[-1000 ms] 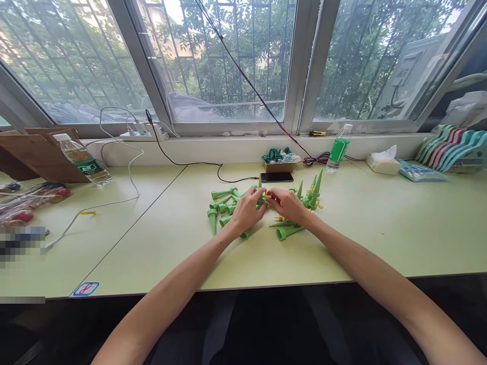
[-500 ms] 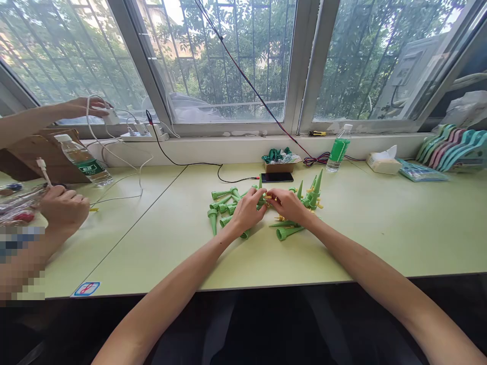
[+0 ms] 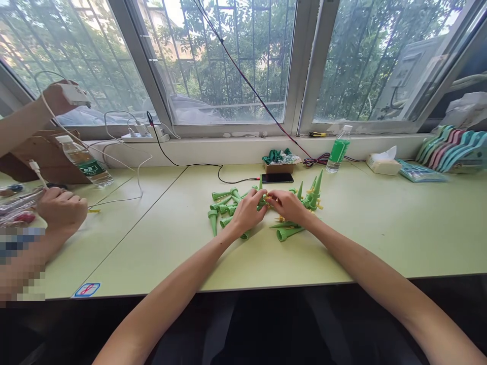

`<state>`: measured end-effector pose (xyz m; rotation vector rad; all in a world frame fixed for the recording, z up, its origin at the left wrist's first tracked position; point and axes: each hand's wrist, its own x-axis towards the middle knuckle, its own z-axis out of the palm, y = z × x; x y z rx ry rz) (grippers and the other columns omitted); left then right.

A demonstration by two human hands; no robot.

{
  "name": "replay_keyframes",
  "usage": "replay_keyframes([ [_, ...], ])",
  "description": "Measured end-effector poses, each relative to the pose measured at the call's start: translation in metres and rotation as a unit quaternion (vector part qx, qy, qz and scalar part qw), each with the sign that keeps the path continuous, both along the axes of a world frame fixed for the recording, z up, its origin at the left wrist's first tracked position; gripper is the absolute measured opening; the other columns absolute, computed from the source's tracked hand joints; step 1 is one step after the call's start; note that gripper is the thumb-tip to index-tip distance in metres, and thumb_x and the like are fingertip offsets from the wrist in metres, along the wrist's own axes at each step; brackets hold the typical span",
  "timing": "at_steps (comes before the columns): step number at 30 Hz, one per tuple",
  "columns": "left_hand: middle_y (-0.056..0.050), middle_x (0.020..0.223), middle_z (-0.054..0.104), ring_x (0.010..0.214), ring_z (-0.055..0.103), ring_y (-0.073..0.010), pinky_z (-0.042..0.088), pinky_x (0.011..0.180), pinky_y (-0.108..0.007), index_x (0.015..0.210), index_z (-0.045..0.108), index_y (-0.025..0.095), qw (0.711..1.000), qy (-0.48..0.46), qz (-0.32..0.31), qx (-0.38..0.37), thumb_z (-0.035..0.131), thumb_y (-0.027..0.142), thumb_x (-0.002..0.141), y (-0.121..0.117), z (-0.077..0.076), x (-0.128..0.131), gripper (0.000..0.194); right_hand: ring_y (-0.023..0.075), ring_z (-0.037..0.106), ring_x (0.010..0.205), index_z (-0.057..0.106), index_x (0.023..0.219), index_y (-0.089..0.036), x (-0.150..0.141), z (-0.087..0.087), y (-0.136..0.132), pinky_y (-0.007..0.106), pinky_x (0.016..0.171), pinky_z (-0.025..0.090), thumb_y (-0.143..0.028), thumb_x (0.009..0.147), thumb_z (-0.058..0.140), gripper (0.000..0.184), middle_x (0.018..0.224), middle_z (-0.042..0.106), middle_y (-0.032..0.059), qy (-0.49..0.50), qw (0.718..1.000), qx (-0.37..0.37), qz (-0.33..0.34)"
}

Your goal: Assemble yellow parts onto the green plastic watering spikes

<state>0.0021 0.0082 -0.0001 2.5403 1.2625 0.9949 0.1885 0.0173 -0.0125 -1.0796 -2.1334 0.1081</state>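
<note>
Several green cones point(image 3: 212, 222) crowd the left hand point(image 3: 249, 210).

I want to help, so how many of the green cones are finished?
Some green cones on the right look done, because yellow bits show among them; overlaps hide the count. The left hand seems to hold another cone, and the right hand a small yellow piece. The cones on the left show no yellow, so they're probably left to do.

a pale green table point(image 3: 380, 243) carries green cones point(image 3: 212, 221), a black phone point(image 3: 277, 178) and clear bottles point(image 3: 338, 150).
</note>
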Motion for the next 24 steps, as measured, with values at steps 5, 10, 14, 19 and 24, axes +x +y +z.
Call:
replay_keyframes([
  [5, -0.006, 0.103, 0.057, 0.067, 0.054, -0.0136, 0.046, 0.069, -0.029, 0.122, 0.057, 0.023, 1.0, 0.005, 0.004, 0.006, 0.055, 0.022, 0.088, 0.0005, -0.0005, -0.0005, 0.035, 0.0183, 0.061, 0.078, 0.06, 0.1, -0.019, -0.0002, -0.0029, 0.0017, 0.027, 0.073, 0.042, -0.025, 0.095, 0.053, 0.01, 0.094, 0.07, 0.0075, 0.023, 1.0, 0.009, 0.018],
  [10, -0.006, 0.102, 0.057, 0.067, 0.053, -0.014, 0.046, 0.068, -0.029, 0.123, 0.056, 0.022, 1.0, 0.002, -0.006, 0.006, 0.055, 0.02, 0.086, 0.0004, 0.0002, -0.0008, 0.037, 0.0184, 0.06, 0.075, 0.059, 0.092, -0.019, -0.0004, -0.0027, 0.0023, 0.027, 0.07, 0.04, -0.027, 0.099, 0.047, 0.016, 0.086, 0.069, 0.007, 0.001, 1.0, -0.003, 0.01],
  [14, -0.006, 0.101, 0.057, 0.07, 0.055, -0.0145, 0.046, 0.066, -0.027, 0.123, 0.057, 0.022, 1.0, -0.004, -0.013, 0.005, 0.055, 0.02, 0.086, 0.0011, -0.0004, -0.001, 0.037, 0.0178, 0.058, 0.071, 0.058, 0.086, -0.019, -0.0006, -0.0021, 0.0018, 0.027, 0.068, 0.037, -0.031, 0.101, 0.044, 0.023, 0.08, 0.067, 0.0068, -0.026, 1.0, -0.002, -0.008],
  [19, -0.007, 0.106, 0.058, 0.072, 0.057, -0.0145, 0.046, 0.066, -0.027, 0.123, 0.058, 0.021, 1.0, -0.011, -0.019, 0.004, 0.055, 0.02, 0.088, 0.0021, -0.0017, -0.0007, 0.035, 0.0169, 0.055, 0.064, 0.057, 0.081, -0.019, -0.0016, -0.0009, 0.0009, 0.026, 0.062, 0.031, -0.032, 0.102, 0.042, 0.029, 0.073, 0.064, 0.0059, -0.053, 0.998, -0.002, -0.028],
  [24, -0.007, 0.106, 0.058, 0.072, 0.056, -0.0145, 0.046, 0.069, -0.028, 0.124, 0.057, 0.02, 1.0, -0.015, -0.021, 0.008, 0.055, 0.02, 0.088, 0.0036, -0.0027, -0.0006, 0.036, 0.0162, 0.054, 0.063, 0.058, 0.083, -0.019, -0.0021, -0.0004, -0.0008, 0.026, 0.062, 0.033, -0.034, 0.102, 0.043, 0.029, 0.074, 0.065, 0.0049, -0.021, 1.0, -0.005, -0.02],
])
